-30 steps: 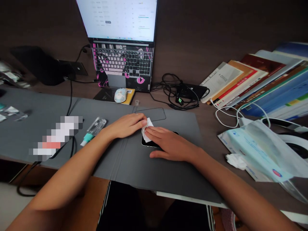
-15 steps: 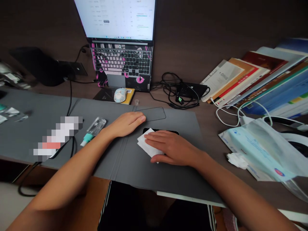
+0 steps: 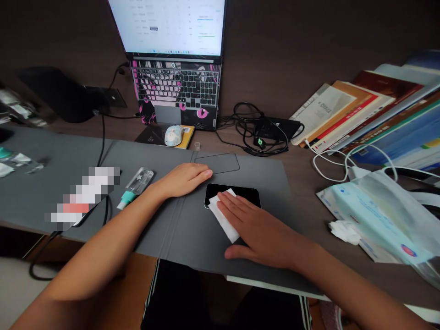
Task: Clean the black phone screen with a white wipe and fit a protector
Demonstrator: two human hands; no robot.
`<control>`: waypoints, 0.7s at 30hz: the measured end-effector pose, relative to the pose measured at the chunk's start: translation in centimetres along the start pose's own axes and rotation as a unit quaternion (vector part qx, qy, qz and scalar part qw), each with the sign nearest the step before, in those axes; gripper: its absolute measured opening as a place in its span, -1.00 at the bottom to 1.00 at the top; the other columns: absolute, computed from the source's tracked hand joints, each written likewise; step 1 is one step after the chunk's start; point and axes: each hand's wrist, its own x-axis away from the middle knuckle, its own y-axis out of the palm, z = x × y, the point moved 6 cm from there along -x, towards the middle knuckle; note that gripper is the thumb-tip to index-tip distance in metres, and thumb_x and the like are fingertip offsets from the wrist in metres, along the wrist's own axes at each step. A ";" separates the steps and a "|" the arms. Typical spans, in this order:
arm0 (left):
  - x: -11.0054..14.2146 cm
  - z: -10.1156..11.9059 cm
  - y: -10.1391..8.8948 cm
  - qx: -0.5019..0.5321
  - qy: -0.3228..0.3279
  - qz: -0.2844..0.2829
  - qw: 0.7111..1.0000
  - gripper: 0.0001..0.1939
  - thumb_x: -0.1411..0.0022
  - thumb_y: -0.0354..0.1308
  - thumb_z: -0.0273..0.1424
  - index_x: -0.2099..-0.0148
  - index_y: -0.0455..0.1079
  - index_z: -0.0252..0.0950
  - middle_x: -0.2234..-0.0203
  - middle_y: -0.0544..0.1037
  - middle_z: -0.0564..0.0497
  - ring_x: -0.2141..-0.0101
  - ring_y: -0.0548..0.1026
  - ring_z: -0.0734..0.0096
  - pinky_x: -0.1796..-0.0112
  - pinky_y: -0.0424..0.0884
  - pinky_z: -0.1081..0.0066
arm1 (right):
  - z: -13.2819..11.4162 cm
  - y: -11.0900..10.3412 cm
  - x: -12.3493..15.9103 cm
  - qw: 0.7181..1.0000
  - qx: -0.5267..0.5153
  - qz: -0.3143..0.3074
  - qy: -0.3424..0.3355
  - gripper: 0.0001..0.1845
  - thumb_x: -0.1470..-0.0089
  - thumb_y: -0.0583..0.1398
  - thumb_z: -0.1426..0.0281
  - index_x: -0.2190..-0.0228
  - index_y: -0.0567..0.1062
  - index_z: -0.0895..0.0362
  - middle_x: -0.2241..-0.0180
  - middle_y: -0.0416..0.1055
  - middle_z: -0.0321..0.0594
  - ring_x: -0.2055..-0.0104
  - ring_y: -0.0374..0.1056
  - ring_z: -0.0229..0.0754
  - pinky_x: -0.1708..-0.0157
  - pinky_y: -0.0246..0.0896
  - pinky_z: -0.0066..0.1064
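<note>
A brown desk (image 3: pixel 302 174) bore a grey mat (image 3: pixel 137 238) across the middle, an open laptop (image 3: pixel 199 91) at top centre, leaning books (image 3: pixel 347 119) at upper right and a blue tissue pack (image 3: pixel 374 215) at right

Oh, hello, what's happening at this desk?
Someone's right hand is pressing a folded white tissue against a dark phone lying on a grey mat. The left hand rests on the mat beside a thin, black-edged clear sheet. An open laptop stands behind.
</note>
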 end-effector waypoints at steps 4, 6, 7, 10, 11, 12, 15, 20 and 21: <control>0.1 0.5 0.2 0.015 0.023 -0.023 0.999 -0.54 -0.53 -0.19 -0.07 0.08 0.41 -0.25 0.20 0.54 -0.06 0.16 0.50 0.24 0.10 0.38 0.23 | 1.2 -0.2 3.7 0.998 0.025 0.009 0.052 0.03 -0.25 0.13 -0.10 -0.45 -0.22 0.08 -0.46 -0.25 -0.03 -0.49 -0.21 0.15 -0.42 -0.07 0.08; 0.1 0.4 0.2 0.010 0.021 -0.022 0.999 -0.55 -0.53 -0.21 -0.11 0.07 0.42 -0.25 0.17 0.54 -0.08 0.13 0.50 0.23 0.06 0.39 0.21 | 1.7 -0.3 5.3 0.997 0.029 0.023 0.074 0.04 -0.25 0.16 -0.05 -0.45 -0.30 0.00 -0.47 -0.28 -0.08 -0.48 -0.18 0.16 -0.40 -0.01 0.10; 0.1 0.3 0.2 0.007 0.018 -0.019 1.000 -0.55 -0.54 -0.23 -0.13 0.07 0.42 -0.25 0.16 0.54 -0.08 0.12 0.50 0.22 0.05 0.39 0.20 | 2.0 -0.3 5.9 0.996 0.031 0.028 0.084 0.04 -0.26 0.17 -0.03 -0.44 -0.32 -0.02 -0.47 -0.29 -0.11 -0.48 -0.17 0.17 -0.40 0.01 0.10; 0.0 0.0 0.2 0.006 0.013 -0.009 1.000 -0.55 -0.55 -0.27 -0.18 0.07 0.42 -0.25 0.14 0.55 -0.09 0.10 0.50 0.22 0.02 0.40 0.18 | 2.6 -0.3 6.4 0.994 0.036 0.034 0.101 0.03 -0.27 0.17 0.00 -0.44 -0.35 -0.04 -0.47 -0.32 -0.12 -0.47 -0.18 0.18 -0.39 0.03 0.12; 0.0 0.0 0.2 0.006 0.012 -0.006 1.000 -0.55 -0.55 -0.26 -0.18 0.07 0.42 -0.25 0.13 0.55 -0.08 0.09 0.50 0.22 0.02 0.40 0.17 | 2.8 -0.3 6.2 0.993 0.039 0.033 0.103 0.02 -0.27 0.16 0.00 -0.44 -0.35 -0.04 -0.47 -0.33 -0.11 -0.47 -0.19 0.18 -0.39 0.02 0.13; -0.1 -0.1 0.1 0.006 0.010 -0.004 1.000 -0.55 -0.55 -0.26 -0.18 0.07 0.42 -0.25 0.13 0.55 -0.08 0.09 0.50 0.22 0.02 0.40 0.16 | 3.1 -0.3 5.9 0.993 0.042 0.032 0.106 0.02 -0.28 0.15 0.00 -0.44 -0.35 -0.02 -0.47 -0.33 -0.10 -0.48 -0.20 0.18 -0.39 0.01 0.14; -0.2 -0.3 0.2 0.004 0.005 0.000 1.000 -0.56 -0.55 -0.26 -0.19 0.08 0.41 -0.25 0.14 0.56 -0.09 0.09 0.51 0.20 0.02 0.40 0.15 | 3.8 -0.5 4.5 0.993 0.047 0.024 0.110 0.01 -0.29 0.12 -0.02 -0.45 -0.32 0.05 -0.47 -0.35 -0.02 -0.48 -0.25 0.21 -0.39 -0.04 0.16; -0.2 -0.3 0.4 -0.004 0.011 0.006 1.000 -0.57 -0.54 -0.27 -0.23 0.09 0.41 -0.25 0.15 0.56 -0.09 0.11 0.52 0.20 0.04 0.42 0.16 | 4.0 -0.6 1.3 0.993 0.040 -0.017 0.111 0.10 -0.23 0.10 -0.15 -0.44 -0.15 0.31 -0.44 -0.31 0.22 -0.48 -0.31 0.30 -0.39 -0.11 0.21; -0.2 -0.3 0.4 -0.003 0.011 0.010 1.000 -0.58 -0.54 -0.26 -0.23 0.08 0.41 -0.25 0.15 0.57 -0.09 0.10 0.52 0.20 0.03 0.42 0.16 | 3.8 -0.6 0.6 0.993 0.039 -0.020 0.109 0.13 -0.21 0.09 -0.18 -0.43 -0.13 0.35 -0.44 -0.31 0.26 -0.48 -0.31 0.31 -0.39 -0.12 0.21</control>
